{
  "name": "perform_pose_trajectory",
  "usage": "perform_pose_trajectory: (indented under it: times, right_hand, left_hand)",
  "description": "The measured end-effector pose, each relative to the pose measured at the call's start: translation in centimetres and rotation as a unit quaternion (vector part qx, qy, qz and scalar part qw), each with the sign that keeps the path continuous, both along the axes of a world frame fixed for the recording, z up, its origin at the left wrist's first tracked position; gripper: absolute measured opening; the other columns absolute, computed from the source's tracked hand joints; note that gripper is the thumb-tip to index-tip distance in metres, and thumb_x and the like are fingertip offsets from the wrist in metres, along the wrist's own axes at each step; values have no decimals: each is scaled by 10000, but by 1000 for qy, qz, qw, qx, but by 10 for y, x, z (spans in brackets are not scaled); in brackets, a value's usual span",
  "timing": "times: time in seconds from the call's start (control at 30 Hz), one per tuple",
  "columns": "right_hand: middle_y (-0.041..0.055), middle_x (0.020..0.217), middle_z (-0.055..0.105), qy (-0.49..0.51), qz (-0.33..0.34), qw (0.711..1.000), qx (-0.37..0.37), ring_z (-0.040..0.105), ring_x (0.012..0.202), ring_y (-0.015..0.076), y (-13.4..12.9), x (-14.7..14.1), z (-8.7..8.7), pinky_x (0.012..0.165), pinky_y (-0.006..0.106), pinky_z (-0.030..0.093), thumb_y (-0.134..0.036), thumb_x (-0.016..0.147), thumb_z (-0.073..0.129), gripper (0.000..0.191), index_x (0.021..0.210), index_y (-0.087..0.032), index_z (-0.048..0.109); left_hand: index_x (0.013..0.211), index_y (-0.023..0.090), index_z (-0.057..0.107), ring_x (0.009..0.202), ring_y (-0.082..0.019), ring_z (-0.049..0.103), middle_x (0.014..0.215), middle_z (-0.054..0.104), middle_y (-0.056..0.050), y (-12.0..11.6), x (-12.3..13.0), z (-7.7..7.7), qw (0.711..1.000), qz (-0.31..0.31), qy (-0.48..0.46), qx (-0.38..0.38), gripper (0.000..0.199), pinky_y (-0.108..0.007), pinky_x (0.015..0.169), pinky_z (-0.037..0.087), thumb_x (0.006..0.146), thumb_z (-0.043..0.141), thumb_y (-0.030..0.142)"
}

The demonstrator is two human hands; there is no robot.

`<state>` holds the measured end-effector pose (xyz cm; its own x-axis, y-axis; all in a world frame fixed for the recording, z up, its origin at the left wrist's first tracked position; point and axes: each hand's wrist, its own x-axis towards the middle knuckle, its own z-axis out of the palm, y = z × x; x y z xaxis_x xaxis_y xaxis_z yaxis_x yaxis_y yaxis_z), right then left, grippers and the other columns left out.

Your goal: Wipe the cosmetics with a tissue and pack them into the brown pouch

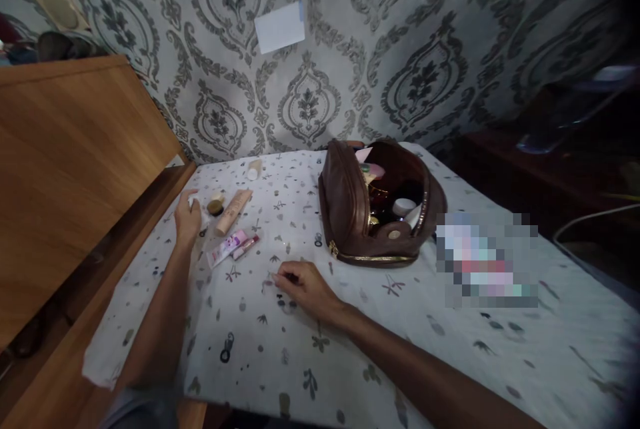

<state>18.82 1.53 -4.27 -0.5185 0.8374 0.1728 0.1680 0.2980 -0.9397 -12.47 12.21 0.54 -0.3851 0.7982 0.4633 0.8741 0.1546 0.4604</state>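
Observation:
My left hand [188, 217] rests at the left side of the patterned cloth [260, 349], thumb and forefinger apart, beside a small dark-lidded jar [215, 207]. Fingertips pinched together, my right hand [306, 289] is low over the middle of the cloth; anything between them is too small to make out. A beige tube [233, 213], a pink-and-white tube [227, 248] and a small pink tube [246, 247] lie between the hands. Beyond my right hand stands a brown bag [345, 196], unzipped, with a white-lidded jar [404, 206] and other items inside.
A small pale bottle [255, 170] lies near the patterned wall [310, 102]. To the right of the bag is a blurred-out colourful item [483, 259]. A wooden panel [75, 169] rises along the left side, and dark furniture [525, 162] stands at the right.

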Motion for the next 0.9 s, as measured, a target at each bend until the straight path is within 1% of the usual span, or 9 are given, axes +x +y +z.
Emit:
perform_pose_trajectory:
  times: [0.1, 0.2, 0.3, 0.4, 0.5, 0.6, 0.77, 0.9]
  right_hand:
    - [-44, 573, 431, -7, 0, 1000, -2, 393, 576, 90, 0, 0, 0, 580, 220, 286, -333, 892, 532, 320, 620, -171, 481]
    - [-44, 577, 451, -9, -1, 1000, -8, 415, 580, 87, 0, -1, 0, 584, 213, 294, -274, 883, 554, 290, 620, -165, 501]
    - [-53, 577, 448, -15, -8, 1000, -10, 409, 568, 76, 1, -1, -2, 574, 207, 281, -218, 863, 597, 273, 611, -157, 511]
    - [-63, 577, 450, -25, -17, 999, -9, 410, 560, 65, 1, -2, -3, 571, 197, 279, -175, 838, 643, 254, 610, -149, 535]
    - [-61, 605, 487, -32, -24, 999, -9, 445, 591, 65, 1, -2, -4, 588, 184, 301, -160, 824, 669, 202, 639, -143, 589]
    - [-55, 616, 526, -47, -29, 998, -14, 461, 603, 70, 1, -1, -3, 595, 181, 318, -187, 821, 696, 174, 664, -142, 636]
    - [-31, 691, 653, -79, -24, 997, 6, 491, 607, 82, 1, -1, -4, 602, 191, 339, -233, 839, 697, 135, 735, -147, 701]
    - [-17, 731, 693, -103, -17, 994, 27, 523, 632, 92, 2, 0, -4, 612, 196, 342, -263, 860, 683, 151, 762, -152, 713]
  left_hand:
    - [1271, 183, 599, 1112, -205, 635, 1225, 678, -62, 35, 14, 14, 998, -57, 28, -20, 443, -316, 995, 461, 895, 366, 161]
    - [1171, 192, 668, 1097, -228, 645, 1174, 701, -72, 76, 37, 21, 992, -86, 54, -72, 384, -337, 989, 467, 901, 395, 184]
    - [1128, 173, 687, 1127, -283, 635, 1163, 700, -135, 113, 63, 20, 986, -77, 77, -127, 360, -387, 973, 479, 943, 411, 310]
    - [1117, 119, 682, 1148, -370, 622, 1224, 645, -238, 136, 89, 15, 979, -44, 100, -174, 448, -480, 936, 491, 956, 397, 425]
    - [1215, 102, 627, 1157, -417, 614, 1293, 586, -280, 148, 107, 10, 972, -21, 124, -197, 519, -536, 919, 489, 945, 403, 485]
    - [1295, 108, 565, 1141, -419, 630, 1276, 603, -278, 154, 118, 5, 966, -18, 143, -214, 547, -535, 904, 496, 934, 424, 494]
    - [1310, 64, 530, 1104, -423, 647, 1185, 644, -307, 156, 125, -3, 960, -19, 173, -220, 530, -530, 874, 498, 921, 428, 409]
    - [1305, 15, 521, 1126, -455, 619, 1202, 628, -334, 154, 128, -8, 959, -25, 191, -208, 550, -542, 877, 488, 905, 412, 376]
